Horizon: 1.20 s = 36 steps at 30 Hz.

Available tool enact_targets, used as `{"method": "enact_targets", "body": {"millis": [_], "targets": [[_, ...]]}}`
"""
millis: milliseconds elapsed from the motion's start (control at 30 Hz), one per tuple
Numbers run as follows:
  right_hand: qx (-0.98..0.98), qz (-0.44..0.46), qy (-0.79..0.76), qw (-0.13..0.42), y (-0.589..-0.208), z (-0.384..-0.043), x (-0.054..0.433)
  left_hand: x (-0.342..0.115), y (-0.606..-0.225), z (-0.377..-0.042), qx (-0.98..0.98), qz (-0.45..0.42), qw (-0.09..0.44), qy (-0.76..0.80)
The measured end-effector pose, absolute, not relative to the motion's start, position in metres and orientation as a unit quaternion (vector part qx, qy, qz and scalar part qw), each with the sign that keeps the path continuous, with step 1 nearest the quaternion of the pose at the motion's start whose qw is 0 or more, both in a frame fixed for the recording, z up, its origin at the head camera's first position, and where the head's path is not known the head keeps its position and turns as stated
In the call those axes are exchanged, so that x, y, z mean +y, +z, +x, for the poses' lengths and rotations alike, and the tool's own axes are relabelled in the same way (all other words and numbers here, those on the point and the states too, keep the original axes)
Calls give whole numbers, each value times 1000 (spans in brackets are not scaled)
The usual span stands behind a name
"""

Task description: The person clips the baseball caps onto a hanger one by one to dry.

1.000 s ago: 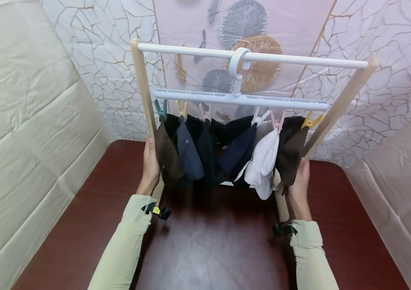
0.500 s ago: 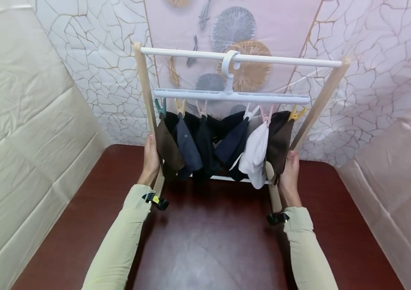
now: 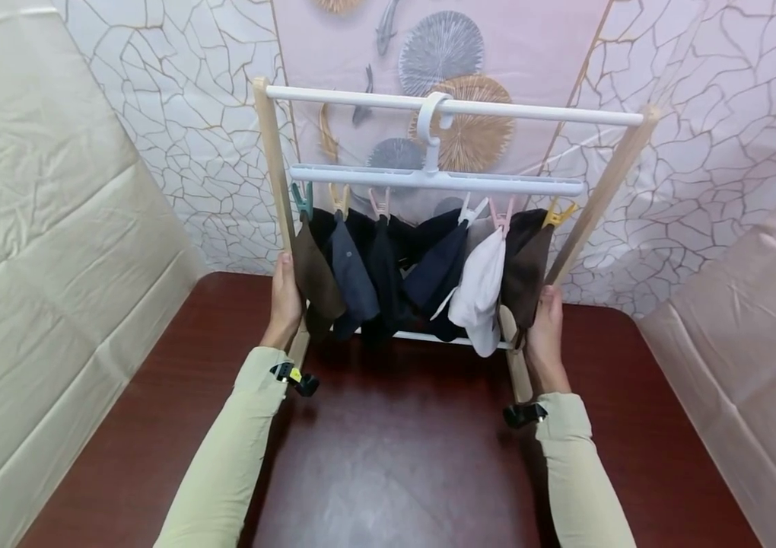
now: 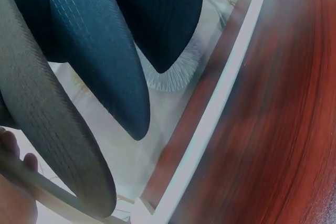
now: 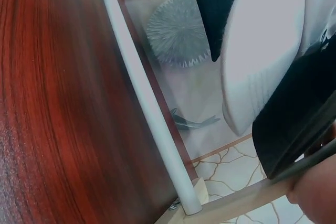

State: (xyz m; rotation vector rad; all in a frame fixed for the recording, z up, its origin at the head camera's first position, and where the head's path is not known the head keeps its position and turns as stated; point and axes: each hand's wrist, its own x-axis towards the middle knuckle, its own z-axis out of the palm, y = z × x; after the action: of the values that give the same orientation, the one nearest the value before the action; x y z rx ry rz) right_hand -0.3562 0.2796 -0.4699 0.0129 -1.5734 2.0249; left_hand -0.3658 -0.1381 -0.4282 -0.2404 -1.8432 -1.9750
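Note:
My left hand (image 3: 284, 301) grips the left wooden post (image 3: 271, 152) of a small drying rack; its fingers (image 4: 9, 142) show round the post in the left wrist view. My right hand (image 3: 547, 335) holds the right wooden post (image 3: 603, 194) at a similar height. From the rack's white top bar (image 3: 532, 112) hangs a white hanger (image 3: 360, 176). Several baseball caps are clipped below it, among them a brown cap (image 3: 316, 266), a blue-grey cap (image 4: 107, 72), a navy cap (image 3: 439, 270) and a white cap (image 5: 262, 51). Coloured clips such as a green clip (image 3: 303, 201) and a yellow clip (image 3: 558, 214) hold them.
The rack stands at the far part of a dark red-brown table (image 3: 374, 457), with a white lower bar (image 5: 142, 85) between its feet. A patterned backdrop (image 3: 189, 114) rises behind. Beige fabric walls (image 3: 39, 251) flank both sides.
Since one second ago the rack's right side has shifted left and back, my right hand moving with it. The view has also shifted slightly. Over the last half second almost nothing moves.

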Motion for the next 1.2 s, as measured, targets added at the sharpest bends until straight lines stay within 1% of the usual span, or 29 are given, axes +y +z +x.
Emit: {"method": "enact_targets", "body": {"millis": [167,300,500,1000,1200], "targets": [[-600,5,745,290,-471,-356,282,-137,-431,-367,-668,-94,224,-704],[-614,0,733,292,-473,-356,283,-137,-432,-367,-669,-100,223,-703],[-613,15,730,302,-474,-361,283,-139,-434,-371,-672,-109,222,-698],[-615,25,735,285,-476,-368,282,-143,-441,-373,-684,-88,223,-689],[-616,34,737,276,-462,-355,277,-147,-458,-391,-685,-77,218,-691]]}}
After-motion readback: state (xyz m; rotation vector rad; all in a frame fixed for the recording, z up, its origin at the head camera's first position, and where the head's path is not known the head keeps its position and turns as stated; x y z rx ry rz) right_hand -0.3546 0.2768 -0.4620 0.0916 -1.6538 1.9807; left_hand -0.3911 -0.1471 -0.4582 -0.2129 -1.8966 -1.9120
